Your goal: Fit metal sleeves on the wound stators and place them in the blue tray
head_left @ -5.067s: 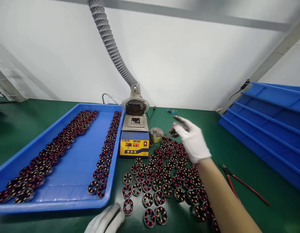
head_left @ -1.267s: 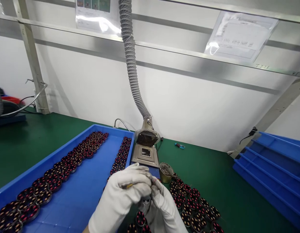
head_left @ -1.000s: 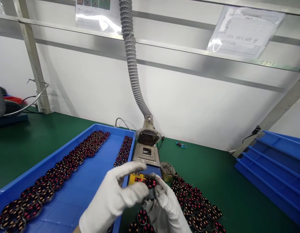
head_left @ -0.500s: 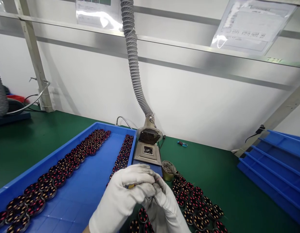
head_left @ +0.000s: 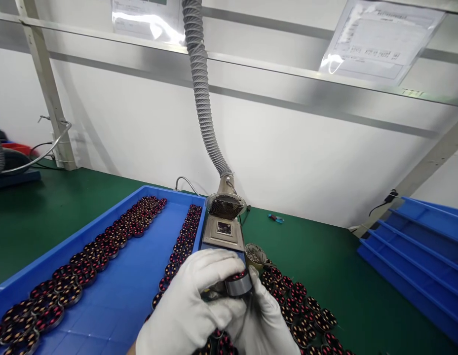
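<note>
Both my hands wear white gloves and meet around one round motor coil ring [head_left: 239, 284], with a smooth grey side wall and reddish windings on its top. My left hand [head_left: 199, 296] is closed on its left side. A small yellowish bit shows between those fingers, too hidden to name. On the other side my right hand [head_left: 264, 315] is closed against the ring, thumb up along it and the other fingers partly hidden below. Similar rings [head_left: 299, 301] lie in a cluster to the right of my hands, and a few show beneath them.
A blue tray [head_left: 114, 296] with rows of rings stands at left. Ahead is a metal solder-pot-like unit [head_left: 223, 231] under a fume hood and grey hose [head_left: 203, 93]. A cup of metal bits [head_left: 255, 256], cutters [head_left: 276, 218] and stacked blue trays [head_left: 417, 266] are at right.
My hands have turned and parted slightly, so the ring hidden between them now shows. The view has shifted a little.
</note>
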`<state>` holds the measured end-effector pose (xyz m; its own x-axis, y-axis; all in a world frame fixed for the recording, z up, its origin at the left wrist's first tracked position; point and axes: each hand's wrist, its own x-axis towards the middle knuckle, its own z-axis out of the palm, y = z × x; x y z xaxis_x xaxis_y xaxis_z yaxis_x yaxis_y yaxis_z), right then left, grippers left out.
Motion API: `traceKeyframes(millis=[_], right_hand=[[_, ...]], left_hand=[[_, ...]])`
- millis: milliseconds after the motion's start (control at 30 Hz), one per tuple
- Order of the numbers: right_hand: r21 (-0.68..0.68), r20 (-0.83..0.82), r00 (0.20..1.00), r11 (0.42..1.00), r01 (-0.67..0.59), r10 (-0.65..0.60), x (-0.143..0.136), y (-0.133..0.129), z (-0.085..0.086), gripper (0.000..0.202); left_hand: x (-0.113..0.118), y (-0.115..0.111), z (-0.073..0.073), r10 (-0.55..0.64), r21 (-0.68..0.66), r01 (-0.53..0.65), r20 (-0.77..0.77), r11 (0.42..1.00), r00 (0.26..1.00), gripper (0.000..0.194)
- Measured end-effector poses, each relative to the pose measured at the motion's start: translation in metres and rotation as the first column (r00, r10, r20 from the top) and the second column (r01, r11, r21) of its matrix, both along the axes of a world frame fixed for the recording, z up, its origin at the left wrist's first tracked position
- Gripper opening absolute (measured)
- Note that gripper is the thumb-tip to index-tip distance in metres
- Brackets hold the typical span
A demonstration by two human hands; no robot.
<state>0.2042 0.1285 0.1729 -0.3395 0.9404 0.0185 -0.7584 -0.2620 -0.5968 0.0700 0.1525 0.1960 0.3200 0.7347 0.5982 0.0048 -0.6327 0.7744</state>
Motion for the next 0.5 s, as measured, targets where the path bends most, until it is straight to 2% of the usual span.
traceKeyframes(millis=[100, 233, 300, 367, 433, 500], right_hand=[[0.003, 0.014, 0.999, 0.999, 0.051, -0.051, 0.0019, -0.0008, -0.0033, 0.024], [-0.016, 0.062, 0.995, 0.997, 0.077, -0.076, 0.0032, -0.0007, -0.0063, 0.026], [-0.02, 0.079, 0.992, 0.995, 0.096, -0.094, 0.0039, 0.0012, -0.0072, 0.029], [-0.025, 0.086, 0.992, 0.995, 0.1, -0.098, 0.0036, 0.0028, -0.0065, 0.03], [-0.02, 0.083, 0.993, 0.996, 0.083, -0.081, 0.0016, 0.0026, -0.0033, 0.03], [-0.002, 0.081, 0.995, 0.998, 0.059, -0.059, -0.002, 0.0003, 0.0015, 0.028]], left_hand=[[0.0029, 0.0058, -0.0015, -0.119, -0.117, 0.128, 0.081, 0.985, 0.99, 0.048], [0.0001, 0.0089, -0.0009, -0.146, -0.292, 0.19, 0.166, 0.937, 0.975, 0.047], [-0.0025, 0.0087, -0.0009, -0.132, -0.303, 0.162, 0.12, 0.939, 0.984, 0.051], [-0.005, 0.0085, -0.0014, -0.136, -0.259, 0.151, 0.075, 0.954, 0.988, 0.048], [-0.0059, 0.0084, -0.0017, -0.177, -0.232, 0.196, 0.099, 0.953, 0.979, 0.039], [-0.0037, 0.0079, -0.0015, -0.186, -0.265, 0.233, 0.191, 0.936, 0.964, 0.028]])
